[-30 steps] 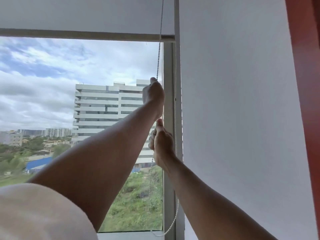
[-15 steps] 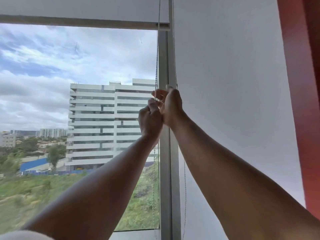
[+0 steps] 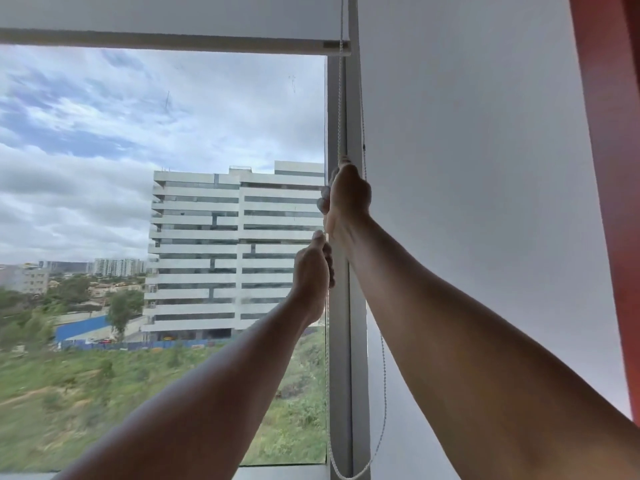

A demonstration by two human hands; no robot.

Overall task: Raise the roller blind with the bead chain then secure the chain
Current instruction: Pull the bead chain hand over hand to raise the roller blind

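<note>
The white roller blind [image 3: 166, 13] is drawn high, its bottom bar [image 3: 173, 41] near the top of the window. A white bead chain [image 3: 341, 109] hangs from the blind's right end along the grey window post [image 3: 343, 358] and loops near the sill. My right hand [image 3: 346, 197] is closed on the chain, high up by the post. Just below it, my left hand [image 3: 311, 278] is also closed on the chain. Both arms reach up from the lower edge.
A second white blind [image 3: 467, 202] is fully lowered over the pane to the right. A red wall or frame [image 3: 609, 168] runs down the far right. Through the glass I see a white multi-storey building [image 3: 235, 251] and grass.
My right hand has climbed above my left, which has dropped lower on the chain. One second ago the left hand was the upper one. The view has shifted too.
</note>
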